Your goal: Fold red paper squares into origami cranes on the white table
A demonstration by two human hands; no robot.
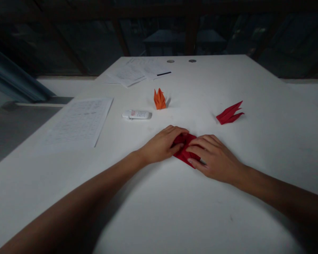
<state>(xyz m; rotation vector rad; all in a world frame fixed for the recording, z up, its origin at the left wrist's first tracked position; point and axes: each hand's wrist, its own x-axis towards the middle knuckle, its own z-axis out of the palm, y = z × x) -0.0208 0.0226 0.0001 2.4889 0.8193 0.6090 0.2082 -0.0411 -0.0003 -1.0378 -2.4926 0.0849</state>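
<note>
A piece of red folded paper [184,149] lies on the white table between my two hands. My left hand [167,144] grips its left side, fingers curled over the far edge and thumb on top. My right hand [212,155] is closed over the right side, fingertips pressing on the paper. Parts of the paper are hidden beneath my fingers. Beyond my hands stands an orange origami piece [159,100] with pointed tips. Farther right, a red origami piece [229,113] with long points rests tilted on its side.
Left of the orange piece lies a white bottle-shaped object [136,114] with print on it. A stack of written sheets [78,121] is at the left, with more papers [134,72] at the back. Two round discs [192,61] sit near the table's [222,70] far edge.
</note>
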